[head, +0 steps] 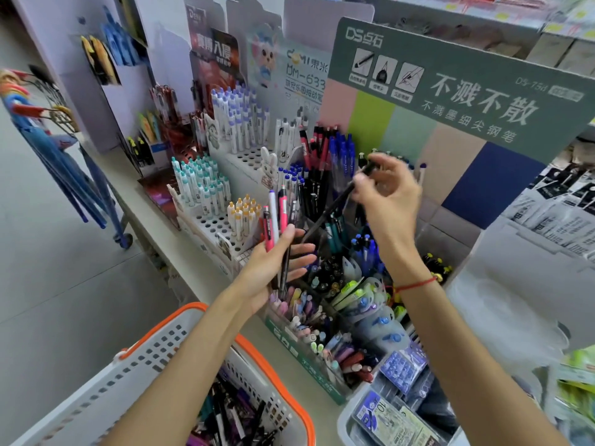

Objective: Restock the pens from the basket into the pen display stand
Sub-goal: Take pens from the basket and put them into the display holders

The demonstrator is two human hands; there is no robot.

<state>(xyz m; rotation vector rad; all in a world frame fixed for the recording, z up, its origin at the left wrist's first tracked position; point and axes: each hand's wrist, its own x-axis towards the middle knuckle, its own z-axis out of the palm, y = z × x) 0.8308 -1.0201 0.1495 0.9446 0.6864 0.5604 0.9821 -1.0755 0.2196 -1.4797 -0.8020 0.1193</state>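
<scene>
While the left hand (277,268) is raised palm-up in front of the pen display stand (325,365), its thumb and curled fingers grip a small bunch of pens (278,220), pink, white and dark, standing upright out of the fist. The right hand (386,194) is lifted higher, over the middle of the stand, wrist bent down, pinching a single black pen (335,204) between thumb and forefinger; the pen slants down to the left, its lower end near the left hand's fingertips, and the other fingers are loosely spread. A red string bracelet (415,284) circles the right wrist. Below the left forearm sits the white basket (96,391) with orange handles, and a loose heap of pens (231,416) lies in its bottom. The stand's compartments hold crowded pens in blue, black, teal and pastel colours, close under both hands. Behind it rises a green header card (450,88) with white characters. To the left, white perforated racks (219,220) carry capped pens on the long table (154,220). Packets of refills (396,410) lie at the lower right.
</scene>
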